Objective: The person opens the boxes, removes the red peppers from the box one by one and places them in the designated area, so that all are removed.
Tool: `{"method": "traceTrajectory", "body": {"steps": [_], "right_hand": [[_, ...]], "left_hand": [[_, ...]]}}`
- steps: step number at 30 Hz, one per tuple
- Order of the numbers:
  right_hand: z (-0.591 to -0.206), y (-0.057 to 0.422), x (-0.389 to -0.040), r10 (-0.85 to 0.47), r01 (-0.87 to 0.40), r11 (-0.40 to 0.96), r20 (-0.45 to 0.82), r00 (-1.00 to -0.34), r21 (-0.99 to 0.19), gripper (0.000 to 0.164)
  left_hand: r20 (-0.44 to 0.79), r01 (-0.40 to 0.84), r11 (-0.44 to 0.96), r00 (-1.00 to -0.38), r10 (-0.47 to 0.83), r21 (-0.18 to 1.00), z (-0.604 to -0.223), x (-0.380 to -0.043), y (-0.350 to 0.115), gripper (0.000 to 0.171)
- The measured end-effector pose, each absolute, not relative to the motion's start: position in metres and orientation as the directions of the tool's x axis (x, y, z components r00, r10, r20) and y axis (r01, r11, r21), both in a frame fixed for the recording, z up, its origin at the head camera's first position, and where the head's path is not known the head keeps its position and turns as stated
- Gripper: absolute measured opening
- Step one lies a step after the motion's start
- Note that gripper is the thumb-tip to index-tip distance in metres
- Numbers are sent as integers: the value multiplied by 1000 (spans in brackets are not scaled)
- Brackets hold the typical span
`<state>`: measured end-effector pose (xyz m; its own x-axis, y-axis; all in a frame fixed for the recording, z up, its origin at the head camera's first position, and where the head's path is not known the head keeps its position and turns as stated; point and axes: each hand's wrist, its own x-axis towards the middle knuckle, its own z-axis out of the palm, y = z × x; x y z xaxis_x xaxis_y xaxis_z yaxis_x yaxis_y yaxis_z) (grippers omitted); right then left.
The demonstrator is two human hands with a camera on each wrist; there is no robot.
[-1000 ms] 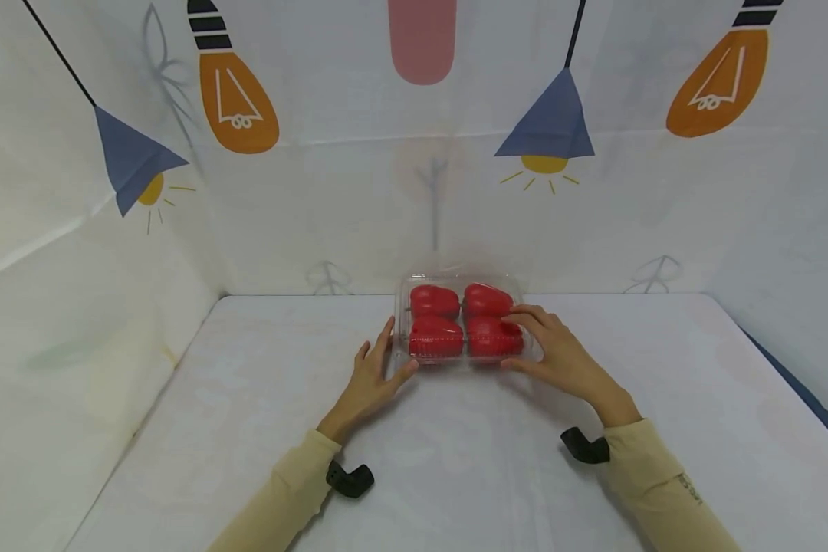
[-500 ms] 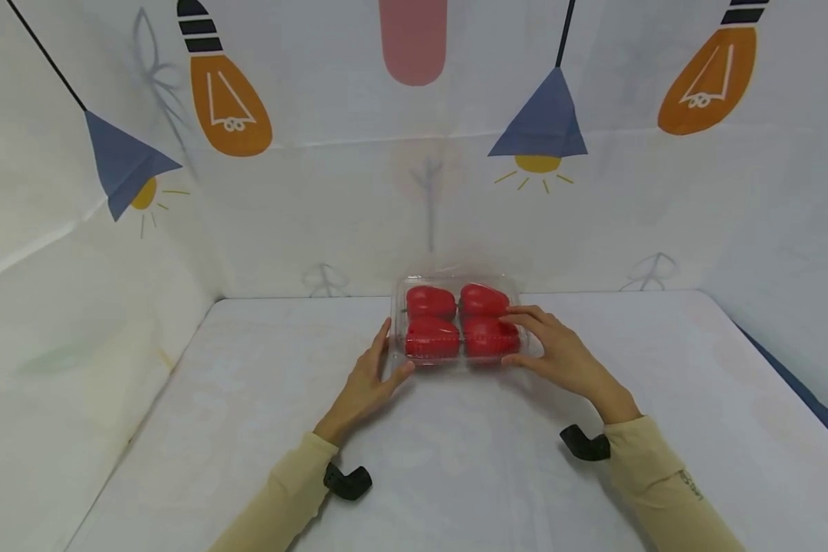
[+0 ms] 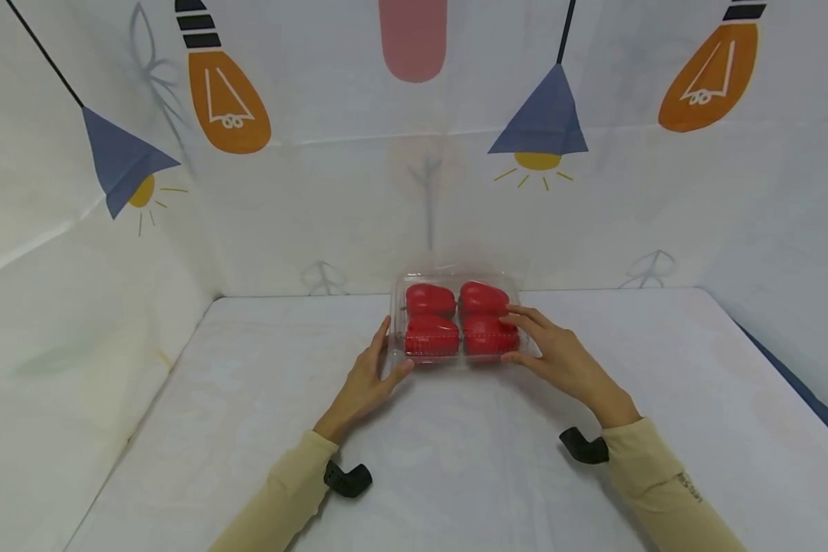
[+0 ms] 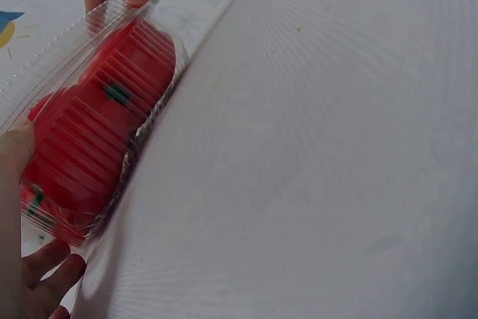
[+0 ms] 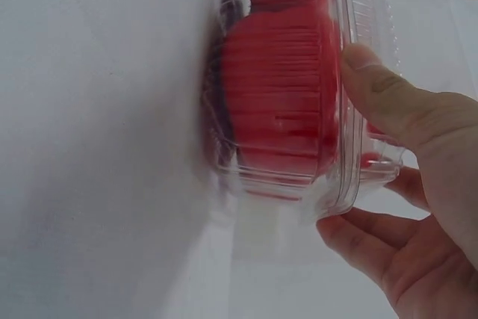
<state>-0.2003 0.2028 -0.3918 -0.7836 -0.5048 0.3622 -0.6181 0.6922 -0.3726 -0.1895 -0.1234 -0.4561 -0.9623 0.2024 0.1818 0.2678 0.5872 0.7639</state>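
A clear plastic clamshell box (image 3: 461, 357) rests at the back of the white table, its lid down. Several glossy red peppers (image 3: 431, 337) sit inside, and green stems show through the plastic in the left wrist view. At the box's left end my left hand (image 3: 364, 388) holds the corner, thumb at the front and long fingers along the side. My right hand (image 3: 564, 362) grips the right end; in the right wrist view its thumb (image 5: 377, 87) presses the ribbed rim while the fingers (image 5: 366, 240) curl below it.
White cloth walls printed with lamps (image 3: 545, 115) and bulbs (image 3: 228, 103) rise behind the table (image 3: 441, 460) and at its sides. The box stands close to the back wall. Black curved mounts (image 3: 348, 481) stick out from both sleeves.
The whole view shifts slightly as the head moves. Both hands stay on the box, which keeps its place.
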Motion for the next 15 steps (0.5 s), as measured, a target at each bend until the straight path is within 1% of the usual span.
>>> {"method": "traceTrajectory", "body": {"steps": [9, 15], "right_hand": [[-392, 200, -198, -500, -607, 707, 350, -792, -364, 59], [-390, 198, -196, -518, -625, 708, 360, -776, -327, 58]], "left_hand": [[181, 267, 578, -962, 203, 771, -457, -190, -124, 84], [172, 255, 571, -965, 197, 780, -457, -189, -124, 83]]}}
